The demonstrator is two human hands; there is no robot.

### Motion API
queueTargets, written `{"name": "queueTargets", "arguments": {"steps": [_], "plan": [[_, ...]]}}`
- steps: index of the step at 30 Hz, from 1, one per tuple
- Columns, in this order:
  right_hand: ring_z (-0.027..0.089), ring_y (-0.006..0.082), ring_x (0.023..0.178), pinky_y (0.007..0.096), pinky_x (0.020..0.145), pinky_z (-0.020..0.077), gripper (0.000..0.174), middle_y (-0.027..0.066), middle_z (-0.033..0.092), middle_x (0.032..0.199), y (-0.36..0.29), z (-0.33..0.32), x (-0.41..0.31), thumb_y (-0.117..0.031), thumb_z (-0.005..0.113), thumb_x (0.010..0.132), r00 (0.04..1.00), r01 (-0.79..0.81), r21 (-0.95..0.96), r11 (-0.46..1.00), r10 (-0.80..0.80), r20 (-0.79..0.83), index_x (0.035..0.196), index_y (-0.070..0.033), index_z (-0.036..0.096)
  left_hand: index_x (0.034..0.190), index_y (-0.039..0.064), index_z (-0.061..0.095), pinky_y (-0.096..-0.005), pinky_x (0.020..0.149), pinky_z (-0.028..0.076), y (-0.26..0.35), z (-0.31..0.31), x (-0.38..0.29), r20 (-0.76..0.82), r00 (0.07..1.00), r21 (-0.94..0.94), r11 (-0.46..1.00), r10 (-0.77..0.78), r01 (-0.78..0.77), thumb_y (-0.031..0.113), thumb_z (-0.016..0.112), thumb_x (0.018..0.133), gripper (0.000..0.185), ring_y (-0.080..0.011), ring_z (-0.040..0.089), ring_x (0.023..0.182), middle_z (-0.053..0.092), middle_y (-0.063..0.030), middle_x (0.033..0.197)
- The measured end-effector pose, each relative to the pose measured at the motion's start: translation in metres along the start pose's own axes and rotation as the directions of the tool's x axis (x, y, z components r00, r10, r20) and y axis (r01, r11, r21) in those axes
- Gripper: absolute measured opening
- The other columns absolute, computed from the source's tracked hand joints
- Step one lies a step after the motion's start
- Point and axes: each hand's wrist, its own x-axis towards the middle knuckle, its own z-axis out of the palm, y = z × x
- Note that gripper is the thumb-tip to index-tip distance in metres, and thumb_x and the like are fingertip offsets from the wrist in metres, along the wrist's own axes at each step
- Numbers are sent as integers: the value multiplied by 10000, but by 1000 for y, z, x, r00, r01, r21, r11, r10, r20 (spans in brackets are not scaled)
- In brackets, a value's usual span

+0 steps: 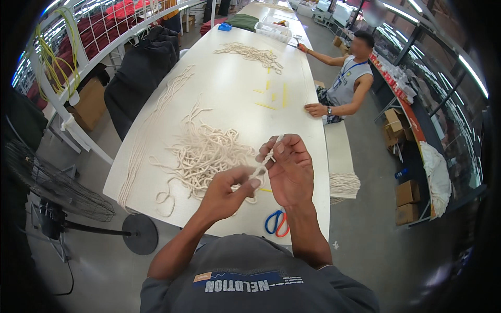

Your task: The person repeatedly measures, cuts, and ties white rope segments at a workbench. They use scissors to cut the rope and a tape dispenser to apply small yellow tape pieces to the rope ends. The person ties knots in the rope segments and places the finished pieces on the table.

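Observation:
Over the near part of the white table (250, 221), both hands grip one twisted piece of cream cord (269, 156). My left hand (231, 189) pinches its lower part between thumb and fingers and looks slightly blurred. My right hand (291, 168) holds the upper end between thumb and fingertips, palm turned up. A tangled heap of cream cord (211, 152) lies just beyond and left of my left hand. Scissors with blue and red handles (277, 223) rest below my right hand, their blades hidden. Long cords (145, 129) run along the table's left side.
A co-worker (348, 78) sits at the right edge with a hand on the table. More cord (250, 54), a plastic basket (274, 32) and a blue object (224, 27) lie farther back. Bundled cord (344, 184) sits on a bench at right. A fan (51, 195) stands at left.

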Motion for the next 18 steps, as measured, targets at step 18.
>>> {"name": "queueTargets", "arguments": {"steps": [18], "plan": [[652,205,836,343,740,548,153,95,646,936,-7,-7,28,-111,533,992,982,23,-146,989,-50,-180,964,10,624,994,-18,754,-248,581,414,22,-40,-39,-184,973,366,928,138,-62,115,670,962,160,-81,519,624,665,-77,702]]}}
